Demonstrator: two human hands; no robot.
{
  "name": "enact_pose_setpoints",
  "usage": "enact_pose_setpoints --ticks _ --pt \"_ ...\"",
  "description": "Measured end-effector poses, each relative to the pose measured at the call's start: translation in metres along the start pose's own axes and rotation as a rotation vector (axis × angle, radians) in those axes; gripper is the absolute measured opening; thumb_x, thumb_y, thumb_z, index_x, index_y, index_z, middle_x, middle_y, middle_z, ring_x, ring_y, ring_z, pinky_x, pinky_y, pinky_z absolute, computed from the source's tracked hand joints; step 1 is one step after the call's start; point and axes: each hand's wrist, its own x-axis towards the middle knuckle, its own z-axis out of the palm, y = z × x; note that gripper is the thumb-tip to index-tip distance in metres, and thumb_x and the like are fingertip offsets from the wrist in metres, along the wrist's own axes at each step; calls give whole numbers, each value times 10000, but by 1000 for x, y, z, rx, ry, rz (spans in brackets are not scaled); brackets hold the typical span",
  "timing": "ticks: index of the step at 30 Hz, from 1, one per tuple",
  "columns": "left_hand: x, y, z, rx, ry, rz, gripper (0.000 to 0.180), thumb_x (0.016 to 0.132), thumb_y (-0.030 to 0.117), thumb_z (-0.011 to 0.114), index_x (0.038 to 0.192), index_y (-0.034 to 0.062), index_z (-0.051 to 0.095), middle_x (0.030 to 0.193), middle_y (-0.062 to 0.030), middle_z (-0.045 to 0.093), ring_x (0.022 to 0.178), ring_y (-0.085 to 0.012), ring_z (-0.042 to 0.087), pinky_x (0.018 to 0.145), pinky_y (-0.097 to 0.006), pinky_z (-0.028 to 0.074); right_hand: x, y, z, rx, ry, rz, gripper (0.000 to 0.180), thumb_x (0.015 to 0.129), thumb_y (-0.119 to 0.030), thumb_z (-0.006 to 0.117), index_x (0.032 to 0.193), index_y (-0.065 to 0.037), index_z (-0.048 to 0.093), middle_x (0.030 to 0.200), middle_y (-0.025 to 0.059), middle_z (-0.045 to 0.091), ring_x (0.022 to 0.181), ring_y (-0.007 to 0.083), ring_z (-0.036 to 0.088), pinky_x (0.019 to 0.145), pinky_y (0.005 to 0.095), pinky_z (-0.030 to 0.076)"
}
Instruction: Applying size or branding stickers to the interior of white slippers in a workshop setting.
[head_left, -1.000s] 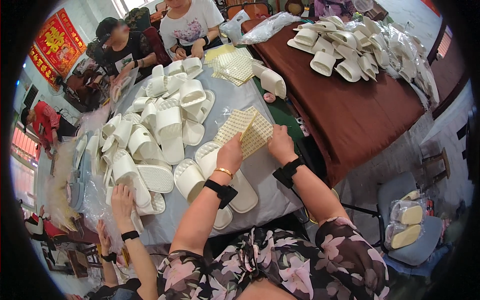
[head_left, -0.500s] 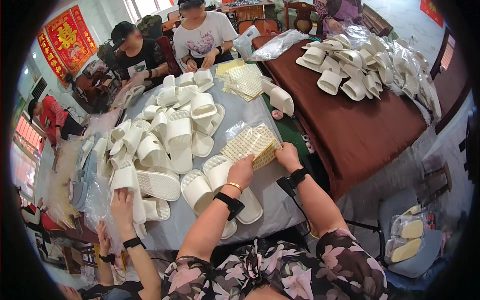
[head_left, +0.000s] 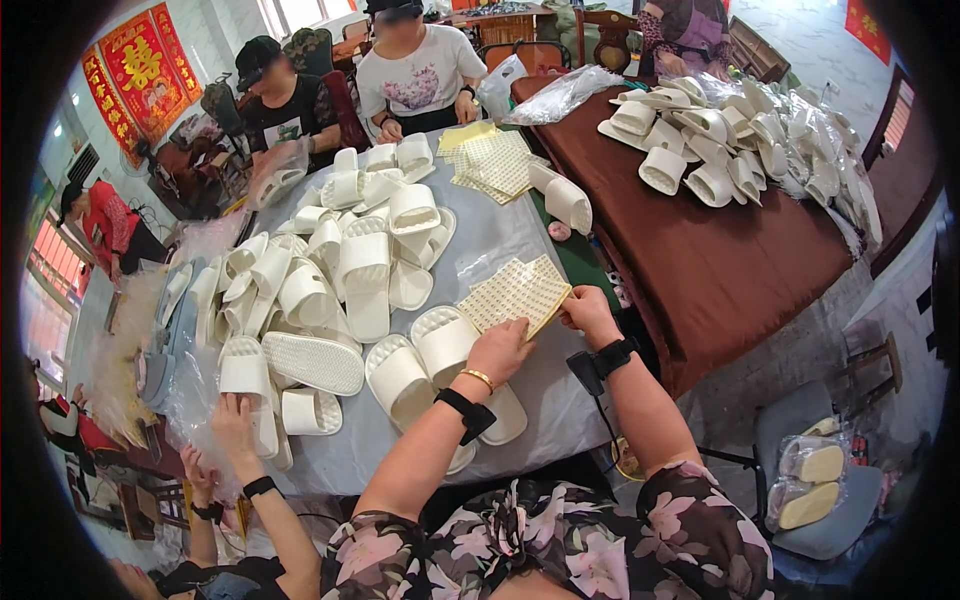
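Left hand (head_left: 503,347) and right hand (head_left: 590,315), both grasping: the left clasps the near edge, the right pinches the right-hand corner, of yellow-edged paper label sheets (head_left: 512,293) over the grey-covered table (head_left: 350,465). Their rows of tiny printed marks are too fine to read from where I stand. Left of the sheets, nearer the wearer, two white slide slippers (head_left: 398,385) with smooth straps and dimpled footbeds; farther left, a heap of similar slippers (head_left: 365,265). Beyond the sheets, loosely stacked further sheets (head_left: 492,165). Well right of them, a chair (head_left: 848,512) bearing cream slippers (head_left: 822,464) in clear plastic wrapping (head_left: 797,481).
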Motion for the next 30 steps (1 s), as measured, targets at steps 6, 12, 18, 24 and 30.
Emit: enact_pose_setpoints --ticks 6,12,18,24,30 --pt "-4 -8 6 92 -31 78 486 816 379 712 1159 57 595 1109 -151 632 1050 -329 597 885 -408 493 1 11 -1 -108 51 -25 183 846 -114 620 907 46 682 711 106 682 536 152 636 490 307 501" --pt "-9 0 6 155 -57 75 496 772 346 748 1154 69 595 1188 -150 585 1126 -337 556 962 -405 465 0 5 -4 -92 38 2 217 848 -107 603 980 45 686 782 143 701 592 182 663 535 330 520" --pt "-8 -8 15 284 -35 75 537 752 375 762 1174 89 593 1237 -152 558 1189 -330 518 995 -423 439 10 -17 -16 -556 -20 -110 276 789 -142 612 980 42 688 920 290 667 931 454 637 824 476 515" --pt "-20 -8 1 392 86 123 580 771 468 724 1180 70 617 1303 -175 544 1257 -335 471 1089 -517 310 28 -84 5 -871 156 -479 163 800 -113 576 850 20 657 913 240 671 945 429 637 808 503 519" --pt "-27 -13 -9 396 186 106 594 804 474 693 1212 52 607 1312 -184 532 1257 -355 461 1084 -548 297 134 -93 56 -967 56 -674 180 824 -176 613 832 -5 667 930 205 679 926 370 658 802 458 532"
